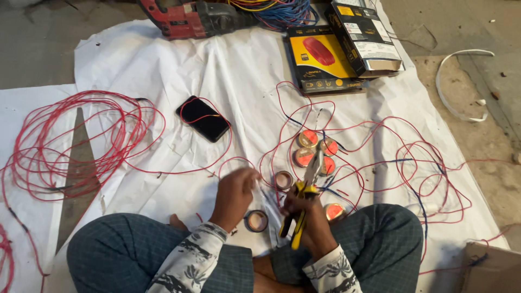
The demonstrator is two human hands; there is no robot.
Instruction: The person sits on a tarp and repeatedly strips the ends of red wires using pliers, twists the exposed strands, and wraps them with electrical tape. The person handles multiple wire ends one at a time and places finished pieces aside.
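Nearest the camera are crossed legs in checked trousers and two patterned sleeves. The right hand [310,216] is closed round the yellow-and-black handles of a pair of pliers [304,203], whose steel nose points up and away over the sheet. The left hand [234,194] is curled, fingertips pinched together on what looks like a thin red wire [239,160] — the exact grip is too small to make out. The wire is slender and bright red, and loops away from the fingers across the white sheet [239,65].

Between the hands, just beyond the knees, lies a tape roll [256,221], brown-rimmed, flat on the sheet; a second roll [283,180] sits a little further out, near the pliers' nose. By the right knee is a small round orange-faced cap [334,211].

Past the pliers a cluster of caps [316,151] — round, orange-topped, brassy at the rim — sits close together amid tangled red and blue wire. To the left a black phone [203,118] lies flat with a red strand over it, and further left a big coil [76,141] of red wire spreads over the sheet's edge.

Farthest off are yellow-and-black boxes [336,49], one leaning on another, a red power drill [187,19], and a bundle of blue and yellow wires [282,12]. On the bare floor at right lies a bent white strip [453,81].
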